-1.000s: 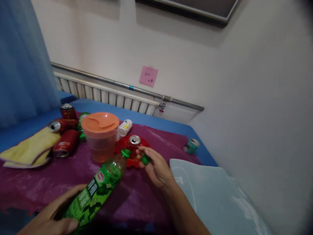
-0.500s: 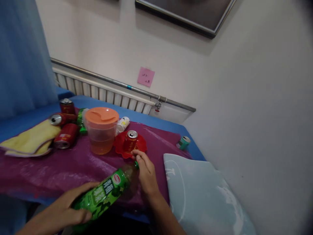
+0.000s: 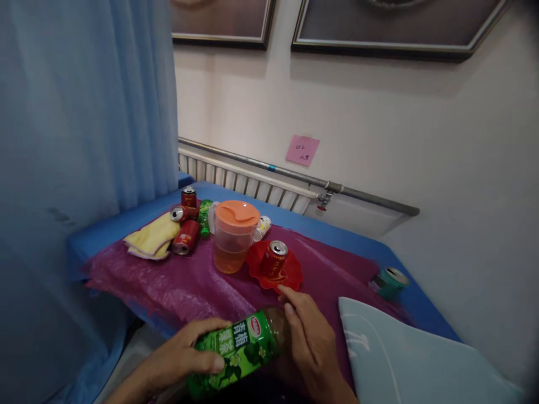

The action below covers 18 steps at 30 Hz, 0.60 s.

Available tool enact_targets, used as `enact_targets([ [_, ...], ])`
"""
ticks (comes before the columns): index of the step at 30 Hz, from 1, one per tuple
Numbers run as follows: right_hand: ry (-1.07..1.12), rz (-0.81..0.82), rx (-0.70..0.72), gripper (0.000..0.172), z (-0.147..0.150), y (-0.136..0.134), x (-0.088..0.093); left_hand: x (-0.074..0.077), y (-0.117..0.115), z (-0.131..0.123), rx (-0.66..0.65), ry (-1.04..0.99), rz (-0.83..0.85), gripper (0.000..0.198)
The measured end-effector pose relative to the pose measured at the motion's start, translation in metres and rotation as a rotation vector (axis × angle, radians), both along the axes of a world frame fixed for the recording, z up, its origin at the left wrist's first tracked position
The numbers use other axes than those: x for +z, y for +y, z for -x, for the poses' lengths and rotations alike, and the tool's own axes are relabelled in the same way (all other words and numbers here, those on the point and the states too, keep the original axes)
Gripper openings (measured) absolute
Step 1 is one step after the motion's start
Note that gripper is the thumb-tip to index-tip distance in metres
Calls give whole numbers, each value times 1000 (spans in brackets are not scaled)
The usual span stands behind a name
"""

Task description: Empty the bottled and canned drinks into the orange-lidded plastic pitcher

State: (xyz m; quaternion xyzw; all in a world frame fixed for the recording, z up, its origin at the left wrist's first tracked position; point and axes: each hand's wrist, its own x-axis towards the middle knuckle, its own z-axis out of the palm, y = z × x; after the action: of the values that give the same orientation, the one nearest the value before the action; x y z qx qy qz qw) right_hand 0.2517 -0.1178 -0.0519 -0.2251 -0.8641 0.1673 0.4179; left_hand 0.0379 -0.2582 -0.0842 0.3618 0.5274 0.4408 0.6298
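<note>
Item: one green bottle, slanted across my front, top end toward my right hand, at the near side of the purple sheet. Handling, by my guess: fairly light, thin-walled, springy if squeezed, slick-skinned; best held round the middle, without crushing. My left hand: thumb and fingers wrapped about its body. My right: fingers close together beside the top; whether they pinch anything, I cannot tell.
</note>
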Motion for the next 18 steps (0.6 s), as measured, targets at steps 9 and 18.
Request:
enact_targets([
  [9,30,-153,131,31,31,-10,14,-13,-2,-4,-80,-22,-135,89],
  [18,-23,-272,409,30,53,-22,73,9,0,22,-44,155,-241,80],
])
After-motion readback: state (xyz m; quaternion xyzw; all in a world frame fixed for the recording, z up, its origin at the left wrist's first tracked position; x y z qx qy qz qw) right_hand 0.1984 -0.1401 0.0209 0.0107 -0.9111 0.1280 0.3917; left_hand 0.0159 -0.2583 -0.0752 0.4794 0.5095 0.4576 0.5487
